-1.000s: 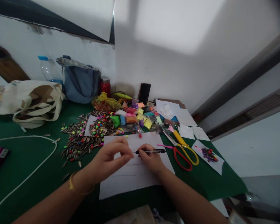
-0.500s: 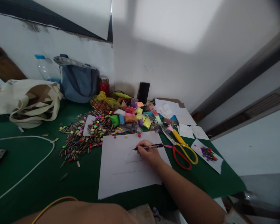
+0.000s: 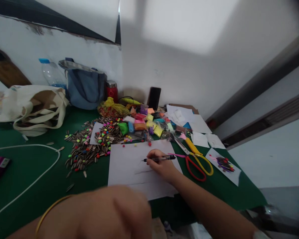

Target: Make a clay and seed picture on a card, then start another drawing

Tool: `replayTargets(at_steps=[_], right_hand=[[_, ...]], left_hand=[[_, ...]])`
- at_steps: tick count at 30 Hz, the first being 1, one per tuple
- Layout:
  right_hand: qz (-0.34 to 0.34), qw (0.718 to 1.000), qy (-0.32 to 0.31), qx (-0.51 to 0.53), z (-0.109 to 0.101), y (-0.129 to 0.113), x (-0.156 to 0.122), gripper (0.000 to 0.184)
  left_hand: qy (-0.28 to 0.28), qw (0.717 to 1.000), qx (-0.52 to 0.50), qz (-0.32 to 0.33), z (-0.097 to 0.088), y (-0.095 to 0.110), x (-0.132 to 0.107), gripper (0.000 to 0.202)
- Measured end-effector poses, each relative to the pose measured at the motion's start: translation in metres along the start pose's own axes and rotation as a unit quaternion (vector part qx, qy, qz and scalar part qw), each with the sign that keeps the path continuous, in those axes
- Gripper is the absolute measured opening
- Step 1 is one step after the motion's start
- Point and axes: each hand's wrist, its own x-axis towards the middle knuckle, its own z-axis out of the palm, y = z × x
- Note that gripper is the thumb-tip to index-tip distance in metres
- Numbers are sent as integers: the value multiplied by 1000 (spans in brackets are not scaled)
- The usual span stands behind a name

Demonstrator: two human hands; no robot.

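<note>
My right hand point(image 3: 161, 165) grips a black pen point(image 3: 159, 159) with its tip on a white sheet of paper point(image 3: 129, 162) that lies on the green table point(image 3: 35, 172). A few faint lines are drawn on the sheet. My left hand point(image 3: 114, 212) is raised close to the camera at the bottom of the view. It is blurred, shows its back, and its fingers are hidden. A gold bangle point(image 3: 47, 212) circles its wrist. The hand covers the near edge of the sheet.
Sunflower seeds with small coloured balls point(image 3: 89, 146) lie left of the sheet. Coloured clay packets point(image 3: 144, 124), a phone point(image 3: 154, 98), yellow and red scissors point(image 3: 196, 159), paper pieces point(image 3: 199, 132), bags point(image 3: 32, 106), a bottle point(image 3: 51, 73) and a white cable point(image 3: 27, 186) surround it.
My left hand left the sheet, dropped out of view, then rose close to the camera. My right hand has stayed on the paper with the pen.
</note>
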Motion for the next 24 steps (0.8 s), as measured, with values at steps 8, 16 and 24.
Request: replayTargets(at_steps=[8,16,24], right_hand=[[-46,995,17,-82,15,13,-2,6],[-45,991,-15,-123,17,12,-3,6],[-56,985,-12,-163,19,13,-3,7]], left_hand=[[155,861,420,-242,-21,-99,6,29],[101,862,408,-284,-19,-117,-1,51],[109,868,386,-293,-20,-119,-1,51]])
